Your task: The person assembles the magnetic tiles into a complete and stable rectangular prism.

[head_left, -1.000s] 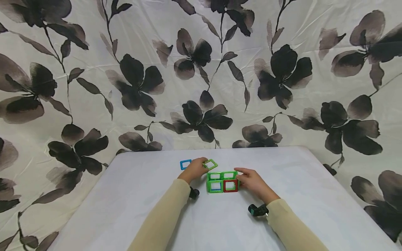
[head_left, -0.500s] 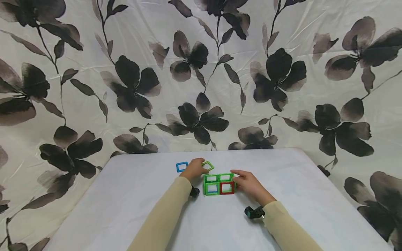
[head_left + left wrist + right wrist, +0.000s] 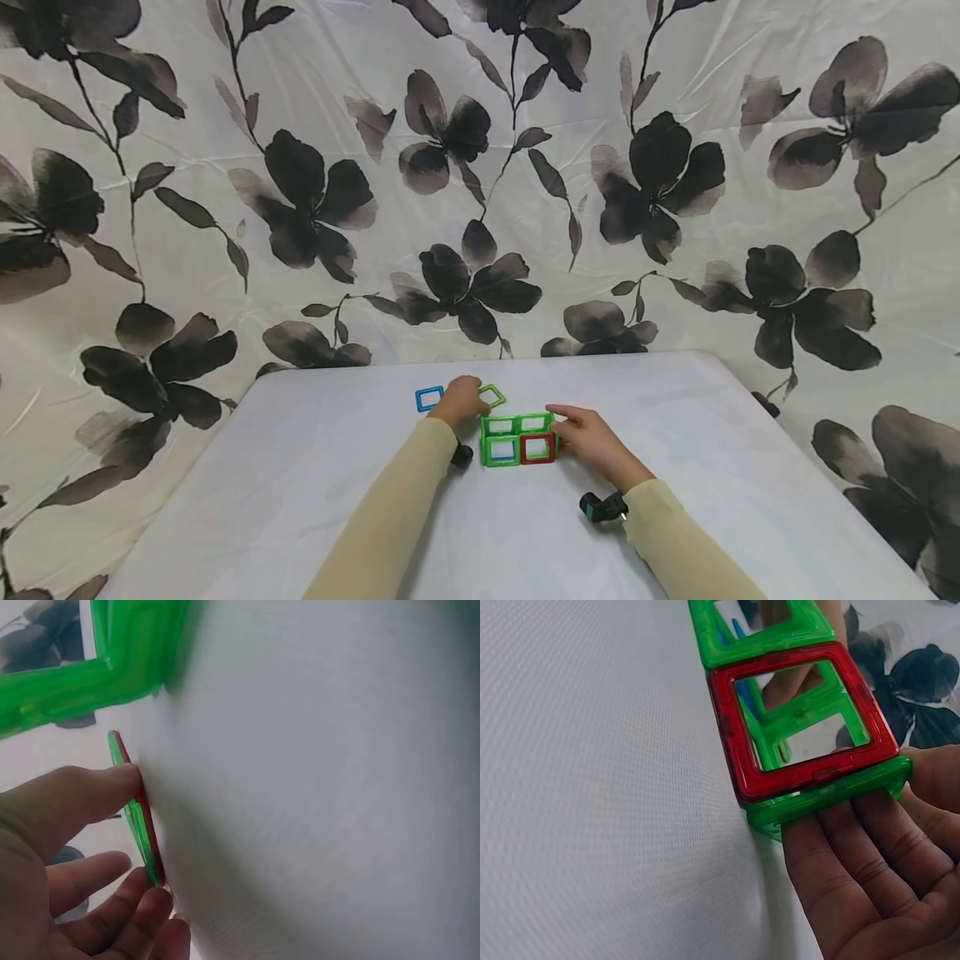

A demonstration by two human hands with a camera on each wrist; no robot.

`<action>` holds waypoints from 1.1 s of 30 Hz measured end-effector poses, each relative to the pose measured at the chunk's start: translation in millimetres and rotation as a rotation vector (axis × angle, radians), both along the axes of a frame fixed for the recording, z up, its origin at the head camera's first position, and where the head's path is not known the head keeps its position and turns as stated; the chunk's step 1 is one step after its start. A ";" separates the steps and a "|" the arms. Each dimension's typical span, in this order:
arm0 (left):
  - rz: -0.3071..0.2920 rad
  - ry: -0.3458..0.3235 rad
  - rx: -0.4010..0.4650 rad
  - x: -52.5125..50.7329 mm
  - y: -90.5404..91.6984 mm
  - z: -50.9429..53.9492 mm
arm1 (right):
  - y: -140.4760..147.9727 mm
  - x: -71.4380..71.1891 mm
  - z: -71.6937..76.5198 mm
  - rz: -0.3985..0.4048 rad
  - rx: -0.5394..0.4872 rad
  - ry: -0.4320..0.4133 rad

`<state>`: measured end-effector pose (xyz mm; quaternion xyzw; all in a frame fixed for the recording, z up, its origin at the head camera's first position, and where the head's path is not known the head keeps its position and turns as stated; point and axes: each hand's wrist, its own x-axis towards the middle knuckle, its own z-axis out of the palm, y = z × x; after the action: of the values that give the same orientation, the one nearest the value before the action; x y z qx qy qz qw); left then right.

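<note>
A boxlike build of magnetic tiles (image 3: 501,465) stands on the table, green-framed with one red square tile (image 3: 733,742) on its front. My left hand (image 3: 459,402) is just behind its left end. Between thumb and fingertips it pinches a green square magnetic tile (image 3: 492,400), whose frame lies against a red one (image 3: 155,832) in the left wrist view. At the build's right end is my right hand (image 3: 596,442). Its straight fingers (image 3: 862,855) touch the green end tile (image 3: 832,796), and the index finger extends toward the back top corner.
A blue square tile (image 3: 420,400) lies left of my left hand, partly covered by it. The white table (image 3: 300,500) ends at a back edge, with a flower-printed cloth (image 3: 480,167) hanging behind it. A small black camera (image 3: 602,507) sits at the right wrist.
The whole scene has shifted slightly left in the head view. Both hands, the pinched tile and the build keep nearly the same places relative to each other.
</note>
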<state>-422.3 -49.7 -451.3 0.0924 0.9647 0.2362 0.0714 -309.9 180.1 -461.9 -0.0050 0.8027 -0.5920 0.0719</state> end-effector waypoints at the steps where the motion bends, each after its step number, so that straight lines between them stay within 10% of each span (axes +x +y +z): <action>1: 0.001 -0.001 -0.002 -0.6 -0.2 0.1 | 0.0 0.1 0.2 -0.002 -0.001 0.000; 17: 0.000 -0.020 -0.039 1.2 -3.6 0.9 | -1.5 3.2 2.6 -0.001 0.028 0.012; 33: -0.079 0.019 0.023 15.6 -15.8 25.3 | -0.6 1.3 3.2 -0.001 0.011 -0.011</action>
<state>-406.8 -65.5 -426.0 0.1334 0.9581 0.2435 0.0703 -308.6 179.4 -458.8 -0.0009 0.8057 -0.5875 0.0760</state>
